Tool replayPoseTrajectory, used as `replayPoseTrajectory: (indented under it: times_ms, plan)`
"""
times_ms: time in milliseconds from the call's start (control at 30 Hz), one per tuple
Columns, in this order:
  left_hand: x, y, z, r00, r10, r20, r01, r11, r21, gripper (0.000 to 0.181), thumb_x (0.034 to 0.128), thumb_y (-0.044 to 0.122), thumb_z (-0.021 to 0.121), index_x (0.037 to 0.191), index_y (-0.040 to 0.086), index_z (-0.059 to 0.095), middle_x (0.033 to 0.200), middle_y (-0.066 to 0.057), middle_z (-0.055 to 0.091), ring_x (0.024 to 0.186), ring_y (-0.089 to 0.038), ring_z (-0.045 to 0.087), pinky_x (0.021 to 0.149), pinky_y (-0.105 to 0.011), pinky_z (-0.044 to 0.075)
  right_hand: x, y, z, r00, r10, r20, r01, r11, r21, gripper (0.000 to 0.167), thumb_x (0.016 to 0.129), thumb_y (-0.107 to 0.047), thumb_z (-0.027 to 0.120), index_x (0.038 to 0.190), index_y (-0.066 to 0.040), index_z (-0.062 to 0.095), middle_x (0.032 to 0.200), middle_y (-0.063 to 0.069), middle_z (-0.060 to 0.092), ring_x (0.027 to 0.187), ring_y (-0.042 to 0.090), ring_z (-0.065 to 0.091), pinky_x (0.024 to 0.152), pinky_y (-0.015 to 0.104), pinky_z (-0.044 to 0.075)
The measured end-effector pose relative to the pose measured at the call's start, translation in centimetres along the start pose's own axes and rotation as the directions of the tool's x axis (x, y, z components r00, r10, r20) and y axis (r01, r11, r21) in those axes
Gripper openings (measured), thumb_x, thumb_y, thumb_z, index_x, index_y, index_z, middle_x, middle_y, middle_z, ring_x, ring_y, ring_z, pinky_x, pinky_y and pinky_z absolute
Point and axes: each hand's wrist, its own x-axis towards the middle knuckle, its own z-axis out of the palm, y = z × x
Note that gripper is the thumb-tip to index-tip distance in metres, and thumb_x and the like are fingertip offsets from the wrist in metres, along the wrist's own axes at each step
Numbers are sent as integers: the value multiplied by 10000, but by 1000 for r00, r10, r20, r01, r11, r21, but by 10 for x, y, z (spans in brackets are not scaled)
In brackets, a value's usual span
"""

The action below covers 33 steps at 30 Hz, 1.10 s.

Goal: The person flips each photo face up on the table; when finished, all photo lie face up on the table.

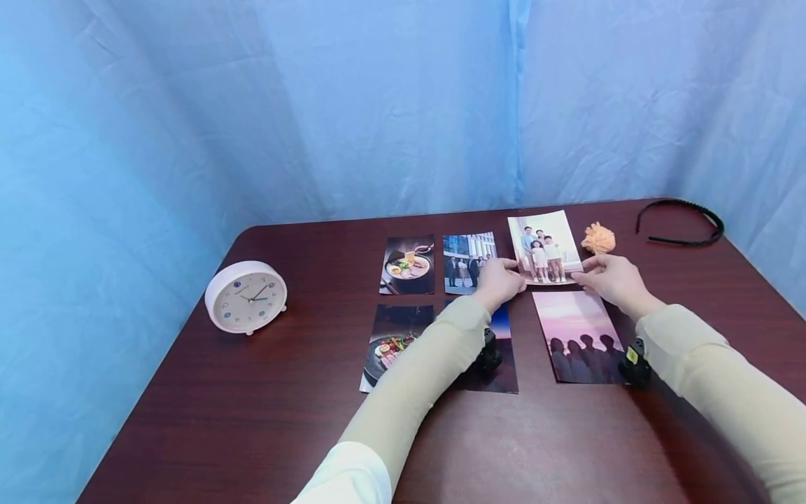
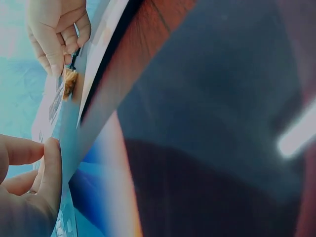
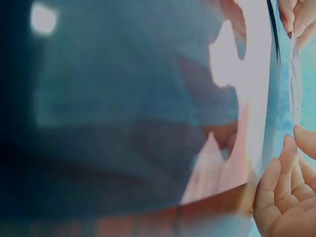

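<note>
A family photo (image 1: 546, 245) is held by its lower corners at the back right of the table. My left hand (image 1: 500, 282) pinches its left corner, and my right hand (image 1: 613, 281) pinches the right one. Both wrist views catch the photo nearly edge-on, its lower part off the table. Just below it lies a pink sunset photo (image 1: 576, 318) with dark silhouettes. To the left is a photo of people in suits (image 1: 458, 255), partly behind my left hand. A blue dusk photo (image 1: 500, 374) lies under my left forearm, which hides much of it.
A ramen photo (image 1: 408, 269) and a steak photo (image 1: 390, 339) lie further left. The white round clock (image 1: 247, 297) stands at the table's left side. An orange scrunchie-like puff (image 1: 598, 239) and a black headband (image 1: 693, 241) lie at the back right, before a blue curtain (image 1: 378, 105).
</note>
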Motion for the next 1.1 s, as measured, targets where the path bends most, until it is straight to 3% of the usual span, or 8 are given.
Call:
replayPoseTrajectory:
  times_ms: [167, 267, 433, 633, 900, 1100]
  plan:
    - [1, -2, 3, 1000, -22, 3, 22, 1000, -4, 363, 801, -10, 688, 1162, 20, 665, 844, -112, 723, 584, -59, 504, 583, -152, 453, 2, 3, 0, 1000, -16, -4, 16, 998, -65, 450, 888, -245, 626, 1116, 135, 547, 918, 269, 670, 653, 177, 637, 623, 327, 483]
    - [1, -2, 4, 1000, -27, -1, 27, 1000, -8, 354, 804, -2, 690, 1157, 14, 668, 939, -102, 718, 604, -66, 515, 598, -163, 485, 4, 3, 1, 1000, -19, -5, 19, 995, -96, 455, 884, -237, 632, 1119, 144, 552, 925, 275, 668, 677, 221, 641, 651, 390, 499]
    - [2, -2, 4, 998, -68, -1, 68, 998, -5, 327, 827, 25, 681, 1154, 16, 669, 1064, -87, 690, 678, -94, 615, 636, -197, 538, 6, 2, 2, 1000, -18, 11, 19, 991, -131, 458, 882, -242, 635, 1121, 143, 568, 924, 267, 665, 714, 260, 632, 632, 378, 492]
    - [3, -3, 5, 994, -102, 23, 103, 994, -29, 325, 855, 40, 666, 1179, 12, 652, 1083, -94, 682, 791, -152, 694, 670, -228, 561, 5, 1, 3, 999, -8, 39, 14, 986, -164, 478, 882, -259, 625, 1130, 147, 572, 971, 282, 648, 831, 352, 608, 668, 404, 489]
    - [-2, -1, 2, 992, -114, 59, 117, 992, -51, 327, 877, 50, 646, 1203, 19, 644, 1091, -92, 685, 796, -150, 701, 685, -237, 563, 3, 0, 2, 999, 7, 44, 2, 982, -189, 495, 887, -271, 623, 1145, 148, 565, 1048, 313, 614, 919, 414, 577, 753, 497, 479]
    - [-7, 3, -3, 992, -96, 77, 98, 995, -17, 305, 899, 81, 631, 1192, 0, 641, 1034, -90, 693, 788, -136, 693, 696, -227, 559, 3, -1, 0, 999, 0, 47, 9, 982, -189, 506, 884, -274, 623, 1157, 146, 548, 1071, 323, 606, 921, 417, 584, 758, 501, 485]
